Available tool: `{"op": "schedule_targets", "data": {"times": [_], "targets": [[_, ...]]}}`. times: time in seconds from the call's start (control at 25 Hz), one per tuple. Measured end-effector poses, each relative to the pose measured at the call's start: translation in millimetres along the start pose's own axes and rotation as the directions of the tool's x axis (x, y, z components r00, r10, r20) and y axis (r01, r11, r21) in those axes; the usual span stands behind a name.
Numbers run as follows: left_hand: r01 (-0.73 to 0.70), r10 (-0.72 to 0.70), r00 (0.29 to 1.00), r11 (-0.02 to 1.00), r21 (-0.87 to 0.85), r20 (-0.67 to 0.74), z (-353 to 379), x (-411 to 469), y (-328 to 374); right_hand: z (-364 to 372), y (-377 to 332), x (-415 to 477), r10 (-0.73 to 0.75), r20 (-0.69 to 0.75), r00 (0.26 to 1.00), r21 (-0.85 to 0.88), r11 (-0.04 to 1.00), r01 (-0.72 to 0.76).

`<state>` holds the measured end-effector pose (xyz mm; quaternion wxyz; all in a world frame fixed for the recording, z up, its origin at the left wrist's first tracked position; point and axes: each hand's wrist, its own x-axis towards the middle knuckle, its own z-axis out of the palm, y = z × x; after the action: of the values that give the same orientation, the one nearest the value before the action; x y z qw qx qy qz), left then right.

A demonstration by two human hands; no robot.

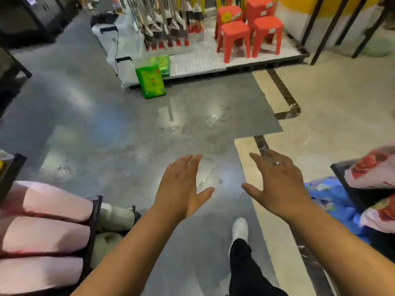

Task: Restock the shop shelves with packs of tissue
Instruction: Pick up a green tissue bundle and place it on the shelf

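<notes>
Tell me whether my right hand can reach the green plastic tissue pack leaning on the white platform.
Probably not yet: the right hand is open and well short of the green plastic tissue pack, though only bare grey floor lies between them.

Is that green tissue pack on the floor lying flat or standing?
Standing on edge, tilted back: the green tissue pack leans against the display platform.

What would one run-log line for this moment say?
left hand open, empty | right hand open, empty | green tissue pack on floor, leaning against display platform | pack not yet picked up
</notes>
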<state>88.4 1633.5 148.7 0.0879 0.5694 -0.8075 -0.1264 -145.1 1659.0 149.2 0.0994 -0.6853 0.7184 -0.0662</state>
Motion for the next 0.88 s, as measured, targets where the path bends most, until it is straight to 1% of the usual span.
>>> {"op": "schedule_targets", "data": {"times": [0.16, 0.28, 0.44, 0.52, 0.64, 0.72, 0.88], "targets": [[0.149, -0.150, 0.988, 0.987, -0.060, -0.019, -19.1, 95.9, -67.2, 6.0, -39.3, 143.1, -0.122, 0.059, 0.991, -0.011, 0.992, 0.123], [0.307, -0.308, 0.951, 0.942, -0.138, 0.012, -36.4, 168.4, -111.7, 7.2, -67.7, 248.2, -0.189, 0.136, 0.972, 0.011, 0.982, 0.189], [0.422, -0.426, 0.905, 0.894, -0.152, 0.002, -56.2, 264.5, -183.1, 10.7, -117.5, 390.6, -0.283, 0.226, 0.932, 0.041, 0.959, 0.281], [0.445, -0.452, 0.892, 0.883, -0.150, -0.018, -64.2, 305.7, -217.9, 16.4, -139.8, 446.7, -0.305, 0.255, 0.917, 0.047, 0.952, 0.304], [0.460, -0.475, 0.880, 0.866, -0.198, -0.034, -73.9, 389.6, -295.5, 37.5, -183.2, 553.4, -0.311, 0.266, 0.912, 0.046, 0.949, 0.310], [0.458, -0.470, 0.883, 0.864, -0.210, -0.009, -80.2, 448.3, -353.6, 54.7, -215.8, 622.2, -0.284, 0.287, 0.915, 0.040, 0.958, 0.285], [0.417, -0.418, 0.908, 0.888, -0.193, 0.039, -109.9, 561.4, -459.3, 74.8, -279.4, 746.5, -0.219, 0.308, 0.926, 0.042, 0.975, 0.217]]}}
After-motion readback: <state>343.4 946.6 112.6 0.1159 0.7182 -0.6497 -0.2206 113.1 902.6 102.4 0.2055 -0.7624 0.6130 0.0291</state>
